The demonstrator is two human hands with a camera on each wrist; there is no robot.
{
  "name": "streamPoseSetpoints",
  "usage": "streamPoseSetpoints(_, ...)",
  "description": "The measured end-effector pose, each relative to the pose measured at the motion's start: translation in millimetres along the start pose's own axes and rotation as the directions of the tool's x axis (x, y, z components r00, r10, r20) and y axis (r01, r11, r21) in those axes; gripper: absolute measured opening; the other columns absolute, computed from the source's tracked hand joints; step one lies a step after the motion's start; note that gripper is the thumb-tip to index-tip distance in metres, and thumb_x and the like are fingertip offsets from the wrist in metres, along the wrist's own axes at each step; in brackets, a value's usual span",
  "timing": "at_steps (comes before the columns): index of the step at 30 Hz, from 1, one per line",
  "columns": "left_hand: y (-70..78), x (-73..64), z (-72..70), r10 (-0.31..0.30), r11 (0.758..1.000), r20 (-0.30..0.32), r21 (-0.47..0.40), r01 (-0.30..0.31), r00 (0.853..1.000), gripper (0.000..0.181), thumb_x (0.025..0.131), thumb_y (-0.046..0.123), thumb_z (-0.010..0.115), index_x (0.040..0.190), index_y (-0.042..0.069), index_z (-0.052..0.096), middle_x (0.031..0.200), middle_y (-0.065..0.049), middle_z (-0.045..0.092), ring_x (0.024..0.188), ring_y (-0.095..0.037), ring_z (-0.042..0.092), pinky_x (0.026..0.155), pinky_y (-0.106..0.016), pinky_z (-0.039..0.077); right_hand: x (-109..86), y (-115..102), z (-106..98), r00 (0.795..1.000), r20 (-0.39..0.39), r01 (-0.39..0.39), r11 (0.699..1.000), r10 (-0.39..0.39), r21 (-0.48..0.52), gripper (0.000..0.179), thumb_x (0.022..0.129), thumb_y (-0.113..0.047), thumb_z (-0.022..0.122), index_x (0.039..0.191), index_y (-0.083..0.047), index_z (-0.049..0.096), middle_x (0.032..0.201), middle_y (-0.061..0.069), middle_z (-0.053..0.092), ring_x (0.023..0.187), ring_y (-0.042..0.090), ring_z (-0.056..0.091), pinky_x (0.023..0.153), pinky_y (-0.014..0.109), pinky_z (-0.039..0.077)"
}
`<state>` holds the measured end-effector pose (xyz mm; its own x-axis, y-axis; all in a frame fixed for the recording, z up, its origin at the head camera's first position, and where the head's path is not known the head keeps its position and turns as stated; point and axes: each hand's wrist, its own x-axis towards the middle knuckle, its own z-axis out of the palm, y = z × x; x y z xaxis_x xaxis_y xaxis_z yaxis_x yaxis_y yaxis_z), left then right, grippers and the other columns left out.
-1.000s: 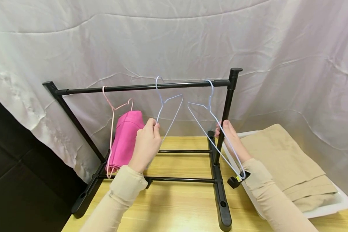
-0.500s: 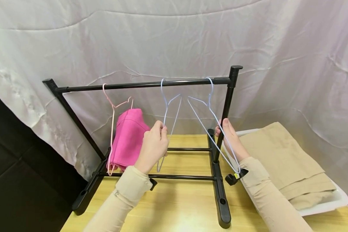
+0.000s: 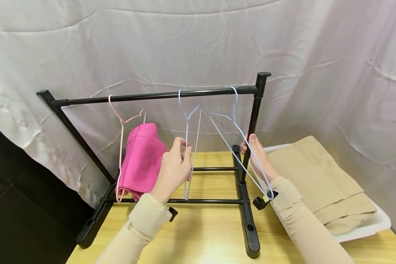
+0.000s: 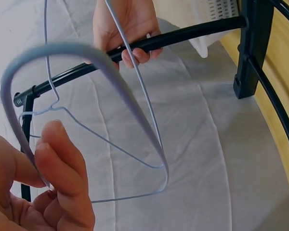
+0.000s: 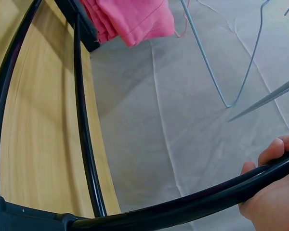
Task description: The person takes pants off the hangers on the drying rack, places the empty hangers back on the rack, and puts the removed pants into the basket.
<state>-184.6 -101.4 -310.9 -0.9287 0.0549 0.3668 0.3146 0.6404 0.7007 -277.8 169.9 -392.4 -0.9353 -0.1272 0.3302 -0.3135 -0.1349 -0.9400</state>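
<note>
My left hand (image 3: 176,165) pinches the side wire of a pale blue hanger (image 3: 187,128), whose hook goes over the top bar of a black clothes rack (image 3: 135,97). In the left wrist view that hanger looms large, its wire between thumb and fingers of the left hand (image 4: 58,178). My right hand (image 3: 260,157) grips the rack's right upright, fingers wrapped around it in the right wrist view. Another pale blue hanger (image 3: 234,110) hangs near that upright and overlaps the right hand. At the left hangs a pink hanger (image 3: 121,143) beside a folded bright pink garment (image 3: 142,157).
A white tub (image 3: 382,220) holding folded tan cloth (image 3: 313,176) stands to the right of the rack. The rack rests on a wooden table (image 3: 201,227), with a pale curtain (image 3: 198,47) close behind. Black fabric (image 3: 19,205) hangs at the left.
My left hand has shifted the middle hanger rightward along the bar, away from the pink hanger, and turned it more edge-on. The right hand stays on the upright.
</note>
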Motion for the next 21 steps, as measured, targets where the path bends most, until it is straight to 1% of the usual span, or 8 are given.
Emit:
streamPoseSetpoints(3, 1.0, -1.3, 0.4, 0.024, 1.000, -0.007, 0.009, -0.024, 1.000, 0.015, 0.113, 0.028, 0.052, 0.120, 0.014, 0.052, 0.050, 0.004, 0.057, 0.037, -0.011, 0.059, 0.054, -0.033, 0.051, -1.1, -1.0, 1.4, 1.000, -0.004, 0.000, 1.000, 0.000, 0.002, 0.049, 0.113, -0.053, 0.022, 0.117, -0.007, 0.039, 0.088, -0.001, 0.041, 0.083, 0.012, 0.044, 0.082, 0.021, 0.040)
streamPoseSetpoints(7, 0.2, -2.3, 1.2, 0.040, 0.999, -0.020, 0.003, -0.040, 0.999, 0.015, 0.112, 0.028, 0.056, 0.119, 0.014, 0.053, 0.051, 0.004, 0.056, 0.037, -0.011, 0.059, 0.046, -0.033, 0.047, -2.1, -2.4, 4.7, 1.000, -0.027, 0.011, 1.000, -0.010, 0.021, 0.046, 0.114, -0.050, 0.022, 0.114, -0.008, 0.040, 0.086, -0.001, 0.041, 0.081, 0.012, 0.044, 0.081, 0.022, 0.040)
streamPoseSetpoints(12, -1.3, -4.1, 0.2, 0.039, 0.999, -0.016, -0.021, -0.039, 0.999, 0.017, 0.111, 0.029, 0.057, 0.119, 0.015, 0.053, 0.051, 0.004, 0.056, 0.037, -0.012, 0.058, 0.044, -0.032, 0.043, -3.6, -3.7, 7.0, 0.999, -0.046, 0.025, 0.999, -0.023, 0.036, 0.038, 0.115, -0.045, 0.023, 0.111, -0.013, 0.043, 0.083, 0.001, 0.042, 0.078, 0.013, 0.044, 0.080, 0.023, 0.040)
streamPoseSetpoints(18, -1.5, -5.9, -1.4, 0.035, 0.999, -0.024, -0.030, -0.035, 0.999, 0.020, 0.111, 0.031, 0.058, 0.121, 0.015, 0.053, 0.051, 0.003, 0.056, 0.037, -0.013, 0.058, 0.042, -0.032, 0.043, -2.8, -3.2, 6.6, 0.998, -0.042, 0.041, 0.998, -0.039, 0.039, 0.041, 0.114, -0.047, 0.024, 0.111, -0.011, 0.043, 0.083, 0.002, 0.043, 0.078, 0.012, 0.044, 0.078, 0.023, 0.040)
streamPoseSetpoints(21, -1.7, -6.9, -2.0, 0.033, 0.999, -0.024, -0.031, -0.034, 0.999, 0.021, 0.111, 0.033, 0.058, 0.121, 0.015, 0.053, 0.052, 0.002, 0.056, 0.037, -0.013, 0.058, 0.041, -0.033, 0.044, -1.5, -2.1, 5.8, 0.999, -0.037, 0.032, 0.998, -0.030, 0.049, 0.044, 0.113, -0.050, 0.025, 0.112, -0.009, 0.042, 0.084, -0.001, 0.043, 0.078, 0.011, 0.045, 0.079, 0.022, 0.041)
